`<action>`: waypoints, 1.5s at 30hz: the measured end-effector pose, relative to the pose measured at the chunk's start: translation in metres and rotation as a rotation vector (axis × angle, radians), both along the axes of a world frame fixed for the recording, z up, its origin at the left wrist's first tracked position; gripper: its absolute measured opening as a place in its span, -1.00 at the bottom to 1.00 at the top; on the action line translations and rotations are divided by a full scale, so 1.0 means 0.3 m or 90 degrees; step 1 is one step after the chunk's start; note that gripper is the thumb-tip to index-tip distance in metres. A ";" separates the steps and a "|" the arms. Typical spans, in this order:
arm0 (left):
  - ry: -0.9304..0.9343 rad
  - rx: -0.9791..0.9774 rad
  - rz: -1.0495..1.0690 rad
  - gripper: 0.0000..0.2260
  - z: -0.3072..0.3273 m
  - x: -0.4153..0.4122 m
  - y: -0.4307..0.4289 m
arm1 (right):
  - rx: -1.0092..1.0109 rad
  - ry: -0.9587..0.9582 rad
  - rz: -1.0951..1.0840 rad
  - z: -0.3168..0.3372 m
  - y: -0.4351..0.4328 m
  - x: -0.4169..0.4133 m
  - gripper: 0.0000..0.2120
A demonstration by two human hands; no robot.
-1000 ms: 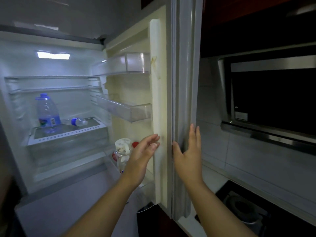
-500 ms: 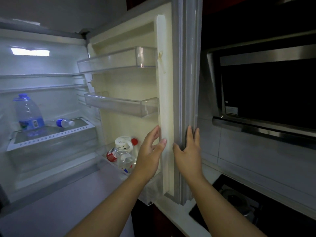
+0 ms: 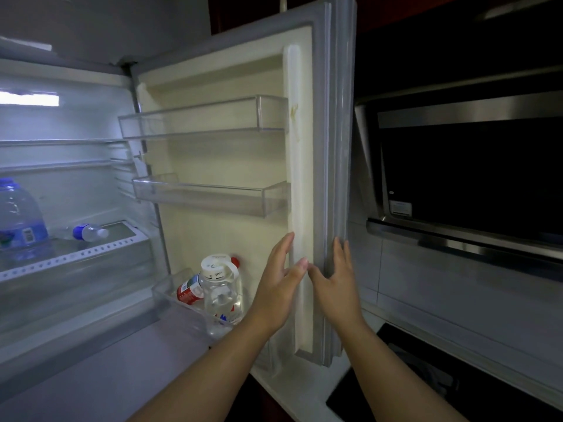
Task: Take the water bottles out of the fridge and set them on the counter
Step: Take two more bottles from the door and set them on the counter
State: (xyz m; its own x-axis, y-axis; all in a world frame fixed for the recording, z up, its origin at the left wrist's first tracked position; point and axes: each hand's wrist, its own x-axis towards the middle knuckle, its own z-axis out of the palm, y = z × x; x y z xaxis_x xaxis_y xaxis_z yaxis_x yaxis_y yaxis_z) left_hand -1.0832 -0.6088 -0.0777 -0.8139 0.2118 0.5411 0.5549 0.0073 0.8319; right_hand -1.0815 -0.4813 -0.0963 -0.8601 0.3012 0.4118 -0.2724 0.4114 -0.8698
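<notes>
Right now the fingers (image 3: 286,246) of my left hand (image 3: 278,287) are straight and released, laid flat against the pale inner ridge of the open fridge door (image 3: 228,166) and gripping nothing. My right hand (image 3: 335,284) is just beside it, its fingers (image 3: 339,249) also straight, pressed on the grey gasket edge (image 3: 332,178) of the door with the thumb reaching toward the left thumb. Just left of my left wrist is the lowest door bin (image 3: 164,296). A clear bottle (image 3: 221,290) with a white cap stands in it, and a red-labelled bottle (image 3: 189,289) leans beside that. Two clear door bins above, the middle one (image 3: 207,196) and the top one (image 3: 201,117), show nothing inside. Further left, inside the lit fridge, a big blue-capped jug (image 3: 18,220) stands on a shelf, with a small bottle (image 3: 90,232) lying on its side near it. Below the door's edge I see a pale strip of worktop (image 3: 304,388), then a dark cooktop (image 3: 380,376), and a steel range hood (image 3: 472,178) above on the right.
</notes>
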 end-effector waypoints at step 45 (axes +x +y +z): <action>0.050 -0.108 -0.040 -0.49 -0.017 -0.195 0.131 | -0.033 -0.006 -0.015 0.026 0.162 -0.226 -0.31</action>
State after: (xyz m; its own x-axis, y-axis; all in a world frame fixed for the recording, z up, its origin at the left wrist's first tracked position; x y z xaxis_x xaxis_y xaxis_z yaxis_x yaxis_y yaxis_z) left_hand -1.1418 -0.5696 -0.0827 -0.7525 0.3539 0.5554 0.6224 0.1066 0.7754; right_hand -1.1493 -0.4326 -0.0886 -0.8566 0.3421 0.3863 -0.2545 0.3712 -0.8930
